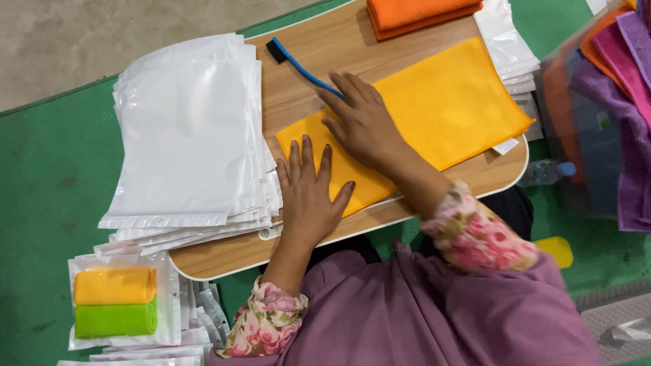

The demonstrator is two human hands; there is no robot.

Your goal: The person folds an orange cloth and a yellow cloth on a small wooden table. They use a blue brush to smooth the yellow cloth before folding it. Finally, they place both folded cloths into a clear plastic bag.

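A yellow cloth [447, 102] lies folded flat on a small wooden lap table [308, 68]. My left hand [308, 193] rests palm down on the cloth's near left corner, fingers spread. My right hand [363, 122] presses flat on the cloth's left part, fingers pointing towards a blue brush [298, 64] with black bristles that lies just beyond the fingertips. Neither hand holds anything.
A thick stack of white plastic bags [190, 135] covers the table's left side. Folded orange cloths [413, 13] and more bags [508, 47] lie at the back. A packed bag with yellow and green cloths [115, 301] sits lower left. Coloured cloths [620, 88] pile up right, near a bottle [546, 173].
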